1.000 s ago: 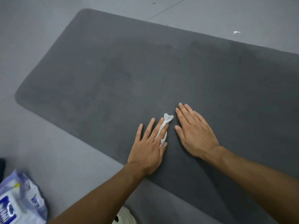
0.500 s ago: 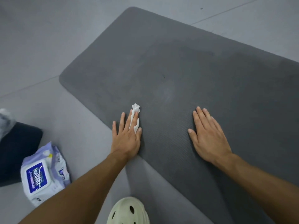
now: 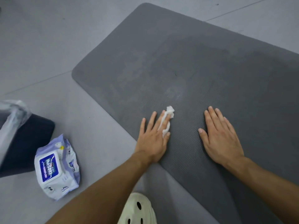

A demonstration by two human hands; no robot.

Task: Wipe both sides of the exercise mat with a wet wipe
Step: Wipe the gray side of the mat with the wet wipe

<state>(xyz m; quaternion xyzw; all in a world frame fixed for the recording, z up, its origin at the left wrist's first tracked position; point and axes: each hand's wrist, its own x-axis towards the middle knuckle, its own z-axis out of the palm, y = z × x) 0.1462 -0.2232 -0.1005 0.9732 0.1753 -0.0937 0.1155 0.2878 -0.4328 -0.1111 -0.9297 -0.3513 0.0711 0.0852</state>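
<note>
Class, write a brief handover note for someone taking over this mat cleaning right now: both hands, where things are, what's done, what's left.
Left hand: flat, pressing the wet wipe onto the mat near its front edge.
Right hand: flat on the mat, empty.
Wipes pack: on the floor, left of the mat.
Done: darker patches farther up suggest part of this face is wiped.
Left: finish this face; the other side's state cannot be told.
</note>
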